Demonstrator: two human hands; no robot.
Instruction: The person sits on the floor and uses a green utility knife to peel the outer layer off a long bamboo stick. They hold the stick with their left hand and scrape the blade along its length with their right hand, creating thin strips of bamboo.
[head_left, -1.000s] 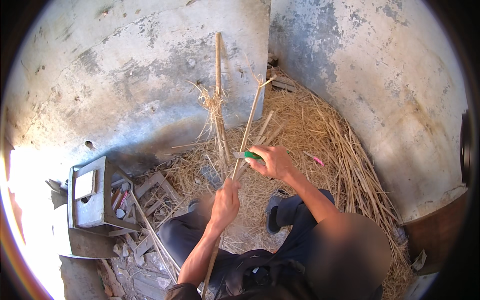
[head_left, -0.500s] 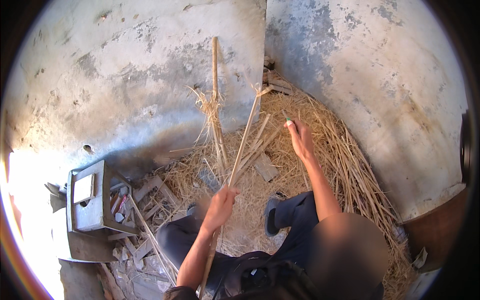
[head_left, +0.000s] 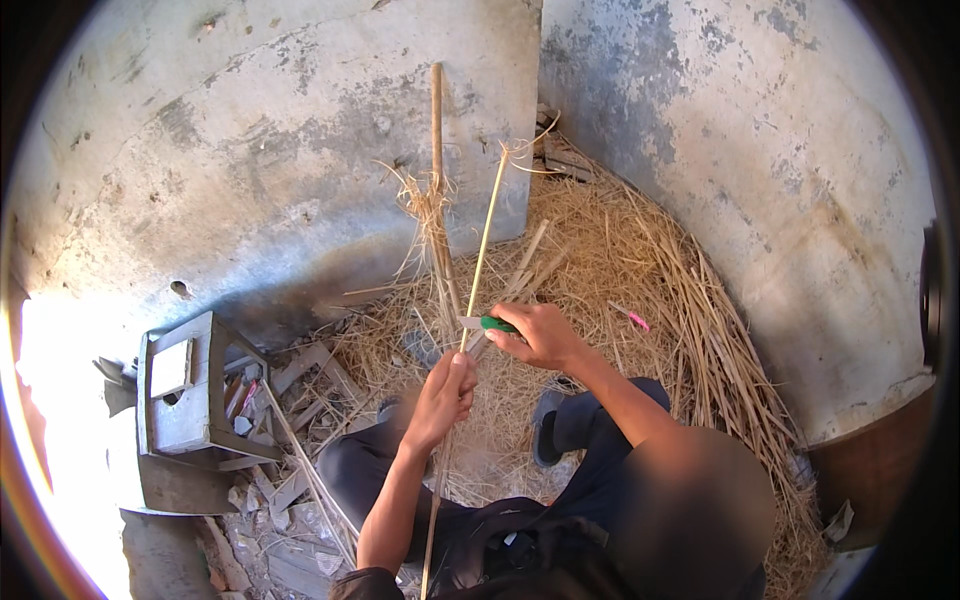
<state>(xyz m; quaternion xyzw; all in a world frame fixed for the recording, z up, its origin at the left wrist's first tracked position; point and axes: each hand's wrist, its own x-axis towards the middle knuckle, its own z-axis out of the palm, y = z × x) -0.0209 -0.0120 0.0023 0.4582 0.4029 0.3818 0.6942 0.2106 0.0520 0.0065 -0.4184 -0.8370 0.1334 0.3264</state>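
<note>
A long, pale bamboo-like strip (head_left: 486, 235) slants from my lap up toward the wall, with curled shavings at its far end. My left hand (head_left: 440, 400) is closed around it, thumb along the top. In my right hand (head_left: 542, 336) is a knife (head_left: 497, 324) with a green handle, its fingers wrapped round the grip. The blade lies across the strip just beyond my left thumb; the fine contact is too small to make out.
An upright pole (head_left: 437, 120) wrapped in shavings stands ahead by the wall. Straw-like shavings (head_left: 590, 225) cover the floor, with a pink-handled tool (head_left: 638, 321) on them at right. A wooden stool (head_left: 210, 400) lies on its side at left, near wood scraps.
My right hand has come left and nearer with the knife, onto the strip. My left hand keeps its grip, slightly higher. The pink-handled tool now shows.
</note>
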